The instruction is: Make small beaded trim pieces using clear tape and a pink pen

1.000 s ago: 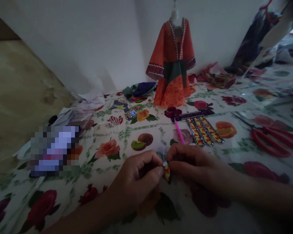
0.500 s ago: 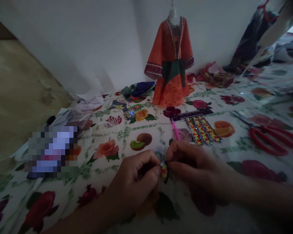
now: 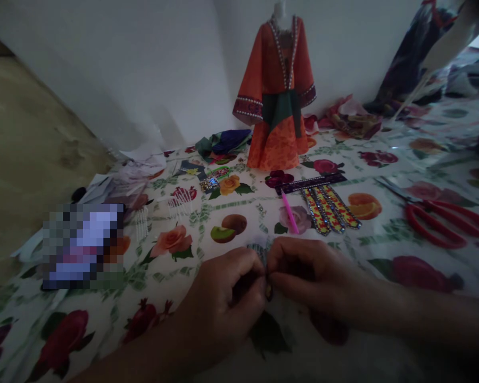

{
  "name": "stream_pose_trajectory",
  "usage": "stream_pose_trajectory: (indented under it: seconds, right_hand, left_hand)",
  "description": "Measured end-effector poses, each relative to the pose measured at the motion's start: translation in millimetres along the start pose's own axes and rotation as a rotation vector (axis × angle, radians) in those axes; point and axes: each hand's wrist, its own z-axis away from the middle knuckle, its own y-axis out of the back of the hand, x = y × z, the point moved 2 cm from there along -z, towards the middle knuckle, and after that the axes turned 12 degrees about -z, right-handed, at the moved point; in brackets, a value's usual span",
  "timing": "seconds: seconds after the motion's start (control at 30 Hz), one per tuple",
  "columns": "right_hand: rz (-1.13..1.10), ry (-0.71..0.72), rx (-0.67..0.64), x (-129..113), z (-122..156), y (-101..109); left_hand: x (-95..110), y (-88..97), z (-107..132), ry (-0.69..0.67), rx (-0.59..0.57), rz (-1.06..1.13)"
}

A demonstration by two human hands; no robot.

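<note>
My left hand (image 3: 233,292) and my right hand (image 3: 309,274) meet at the front middle, fingertips pinched close together. Between them is a small patterned fabric piece (image 3: 269,291), mostly hidden now; only a dark-edged, yellowish bit shows below the fingertips. Beyond my right hand lie several yellow-and-red strips (image 3: 330,208) with glittering edges. A dark purple band (image 3: 313,183) with a row of light beads runs along their far ends. Just left of the strips rests a pink pen-like stick (image 3: 289,213).
Red-handled scissors (image 3: 435,218) lie at the right. A doll-sized orange dress (image 3: 279,101) stands on a small form at the back. To the left is a blurred-out phone-like device (image 3: 83,244). Bead strands (image 3: 142,223) and folded cloth (image 3: 225,143) lie on the fruit-and-flower tablecloth (image 3: 139,290).
My hands have drawn closer together, and the patterned piece between them has turned so less of it shows. The camera view has tilted slightly downward.
</note>
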Motion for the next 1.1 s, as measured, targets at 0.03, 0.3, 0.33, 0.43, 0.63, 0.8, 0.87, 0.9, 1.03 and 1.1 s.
stream_pose_trajectory:
  seconds: [0.03, 0.3, 0.33, 0.43, 0.63, 0.8, 0.87, 0.9, 1.03, 1.1]
  right_hand:
    - [-0.004, -0.006, 0.002, 0.5, 0.0, 0.0]
    - [-0.005, -0.023, 0.025, 2.7, 1.5, 0.2]
    - [0.005, -0.02, 0.024, 2.4, 1.6, 0.3]
    - [0.025, -0.025, 0.018, 2.2, 1.4, 0.6]
    - [0.013, -0.021, 0.012, 3.1, 2.1, 0.6]
    - [0.0, -0.024, 0.013, 2.5, 1.7, 0.4]
    - [0.016, -0.02, 0.008, 1.0, 1.0, 0.5]
    - [0.028, -0.018, 0.005, -0.1, 0.8, 0.5]
    - [0.062, -0.018, 0.001, -4.6, 0.9, 0.6]
    - [0.061, -0.012, 0.001, -4.9, 1.0, 0.8]
  left_hand:
    - [0.5, 0.0, 0.0, -0.017, 0.011, -0.01]
    - [1.4, -0.7, 0.7, -0.114, 0.083, -0.09]
    - [1.2, -1.0, 0.8, -0.115, 0.08, -0.093]
    - [0.7, -1.3, 1.0, -0.115, 0.079, -0.101]
    - [0.8, -1.0, 2.2, -0.114, 0.09, -0.115]
    - [-0.2, -1.6, 2.1, -0.086, 0.07, -0.084]
    - [-1.1, -2.0, 1.4, -0.063, 0.049, -0.053]
    - [-1.4, -2.1, 1.1, -0.052, 0.036, -0.036]
    - [-2.2, -2.6, 0.3, -0.012, -0.004, 0.014]
    - [-2.4, -2.9, 0.0, 0.003, -0.011, 0.032]
